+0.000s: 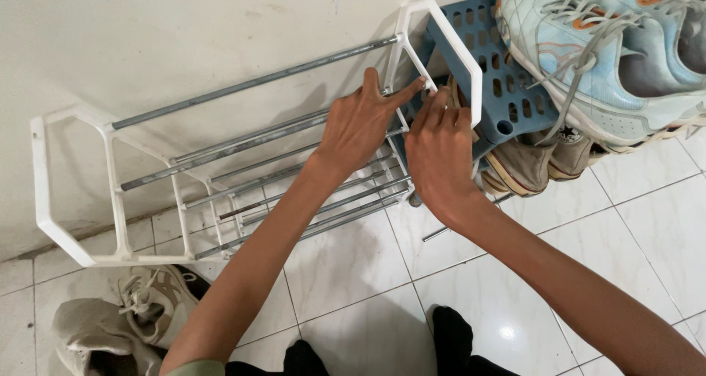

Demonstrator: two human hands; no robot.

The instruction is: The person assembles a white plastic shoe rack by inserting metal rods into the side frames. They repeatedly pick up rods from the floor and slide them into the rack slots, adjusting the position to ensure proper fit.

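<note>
Fingers of both hands, left hand (pixel 358 130) and right hand (pixel 439 152), pinch the white rack frame (pixel 441 34) edge beside the wall (pixel 147 38).

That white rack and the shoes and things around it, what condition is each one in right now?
White rack: lying on its side against the wall, shelves empty.
Metal rods: seated in the end frames.
Blue rack: upright, holding shoes.
Light blue sneakers: laced, on top.
Beige sneakers: loose on the floor.
Left hand: pinching the frame.
Right hand: gripping the frame.
</note>
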